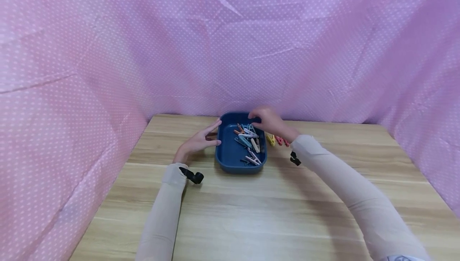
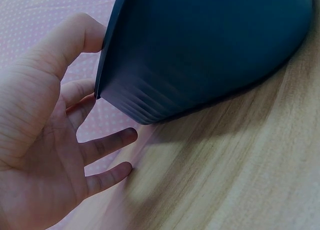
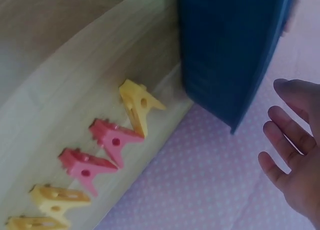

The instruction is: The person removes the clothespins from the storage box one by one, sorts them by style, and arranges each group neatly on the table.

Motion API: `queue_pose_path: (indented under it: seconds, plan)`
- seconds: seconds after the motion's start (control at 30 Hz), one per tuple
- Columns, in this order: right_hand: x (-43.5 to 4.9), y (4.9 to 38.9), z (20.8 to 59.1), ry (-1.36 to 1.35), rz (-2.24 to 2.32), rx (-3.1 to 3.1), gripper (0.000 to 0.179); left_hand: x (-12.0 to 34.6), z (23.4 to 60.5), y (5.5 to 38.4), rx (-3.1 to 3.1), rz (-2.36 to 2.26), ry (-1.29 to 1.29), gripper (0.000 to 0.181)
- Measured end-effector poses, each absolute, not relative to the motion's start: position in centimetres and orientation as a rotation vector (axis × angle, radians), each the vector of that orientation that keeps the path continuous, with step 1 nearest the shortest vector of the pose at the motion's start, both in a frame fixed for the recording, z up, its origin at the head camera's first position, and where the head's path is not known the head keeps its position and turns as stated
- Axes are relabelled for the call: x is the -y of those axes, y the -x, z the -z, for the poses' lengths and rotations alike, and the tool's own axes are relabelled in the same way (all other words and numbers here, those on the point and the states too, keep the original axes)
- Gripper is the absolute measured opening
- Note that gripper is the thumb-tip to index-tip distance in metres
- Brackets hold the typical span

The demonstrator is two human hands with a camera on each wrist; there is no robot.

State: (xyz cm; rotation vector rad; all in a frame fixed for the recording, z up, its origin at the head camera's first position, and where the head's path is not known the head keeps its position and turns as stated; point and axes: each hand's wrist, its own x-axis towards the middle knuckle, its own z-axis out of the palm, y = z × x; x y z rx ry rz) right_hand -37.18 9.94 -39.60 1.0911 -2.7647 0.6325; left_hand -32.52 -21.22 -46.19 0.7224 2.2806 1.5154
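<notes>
A dark blue rectangular basket [image 1: 224,159] stands near the table's back edge. Several clothespins [image 1: 245,141] in blue, white and orange lie loose inside it, mostly on its right side. My left hand [image 1: 198,141] is at the basket's left side, fingers spread, with thumb and fingertips touching the rim. Over the basket's back right part is my right hand [image 1: 267,119]; in the right wrist view its fingers [image 3: 285,135] are loosely bent with nothing between them. Beside the basket's right wall, pink clothespins [image 3: 116,141] and yellow clothespins [image 3: 142,102] form a row on the table.
The wood-grain table [image 1: 230,213] extends toward me and to both sides. A pink cloth with white dots [image 1: 230,53] hangs behind the table and along its sides. Each wrist wears a small black camera mount [image 1: 194,176].
</notes>
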Motion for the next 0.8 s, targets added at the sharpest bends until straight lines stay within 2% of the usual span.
queue_pose_path:
  seconds: [0.43,0.8]
  plan:
    - [-6.8,38.6,40.8,-1.194,-0.299,2.902,0.022,21.1,46.4,32.3,-2.293,-1.518,-0.724,0.081]
    - [-6.2,39.3,41.7,-1.282,-0.073,2.84,0.015,21.3,46.0,32.3,-2.295,-1.507,-0.738,0.081]
